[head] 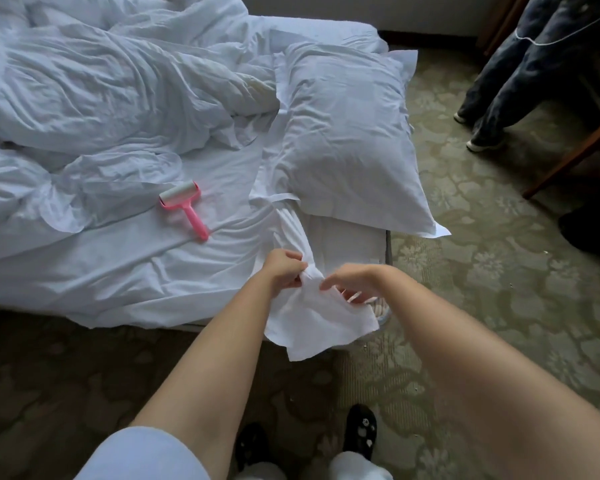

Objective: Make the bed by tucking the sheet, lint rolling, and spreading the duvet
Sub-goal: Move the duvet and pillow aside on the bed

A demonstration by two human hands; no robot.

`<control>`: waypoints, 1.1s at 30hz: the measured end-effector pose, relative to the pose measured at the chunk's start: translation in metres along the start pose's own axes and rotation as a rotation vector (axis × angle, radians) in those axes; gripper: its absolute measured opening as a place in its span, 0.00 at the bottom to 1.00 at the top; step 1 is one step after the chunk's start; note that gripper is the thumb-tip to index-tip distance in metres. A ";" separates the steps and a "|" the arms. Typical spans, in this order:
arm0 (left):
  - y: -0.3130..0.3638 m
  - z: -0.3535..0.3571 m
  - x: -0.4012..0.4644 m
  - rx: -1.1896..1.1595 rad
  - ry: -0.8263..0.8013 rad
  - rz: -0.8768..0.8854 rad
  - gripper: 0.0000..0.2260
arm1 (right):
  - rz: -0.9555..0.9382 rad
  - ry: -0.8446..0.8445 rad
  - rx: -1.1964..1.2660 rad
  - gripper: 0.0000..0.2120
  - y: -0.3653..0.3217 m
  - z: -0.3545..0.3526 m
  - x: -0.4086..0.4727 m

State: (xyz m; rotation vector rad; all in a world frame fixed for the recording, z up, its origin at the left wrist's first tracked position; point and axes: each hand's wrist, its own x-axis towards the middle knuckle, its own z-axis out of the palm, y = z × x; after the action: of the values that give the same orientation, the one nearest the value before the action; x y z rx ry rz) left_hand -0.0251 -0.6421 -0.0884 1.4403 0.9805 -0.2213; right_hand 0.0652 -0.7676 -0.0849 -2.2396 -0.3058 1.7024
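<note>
Both hands at the bed corner: left hand [284,268] and right hand [350,284] grasp the bunched sheet [312,317], fingers clenched.

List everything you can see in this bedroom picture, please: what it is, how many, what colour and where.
sheet: one, white, over the mattress, corner bunched at the bed's near corner
duvet: one, white, crumpled at the far left of the bed
pillow: one, white, on the bed's right edge
lint roller: one, pink, lying on the sheet
carpet: one, patterned green, the floor
another person's legs: two, blue jeans, top right
left hand: grips the bunched sheet corner
right hand: pinches the same corner
</note>
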 end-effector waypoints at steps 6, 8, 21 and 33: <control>0.012 0.028 -0.001 0.022 0.055 0.024 0.15 | -0.059 -0.153 -0.036 0.24 0.011 -0.033 -0.006; 0.018 0.038 -0.004 0.014 0.093 0.049 0.13 | -0.102 -0.121 -0.086 0.19 0.011 -0.040 -0.005; 0.020 0.069 -0.018 0.234 0.191 0.137 0.21 | -0.172 0.240 -0.362 0.12 0.011 -0.066 -0.058; -0.004 0.045 -0.032 0.858 -0.005 0.230 0.44 | -0.129 0.169 -0.202 0.17 -0.004 -0.051 -0.085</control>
State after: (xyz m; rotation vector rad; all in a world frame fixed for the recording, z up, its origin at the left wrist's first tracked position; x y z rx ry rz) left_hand -0.0283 -0.6960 -0.0777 2.3124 0.7223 -0.5146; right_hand 0.0919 -0.7995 0.0052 -2.4292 -0.5907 1.4633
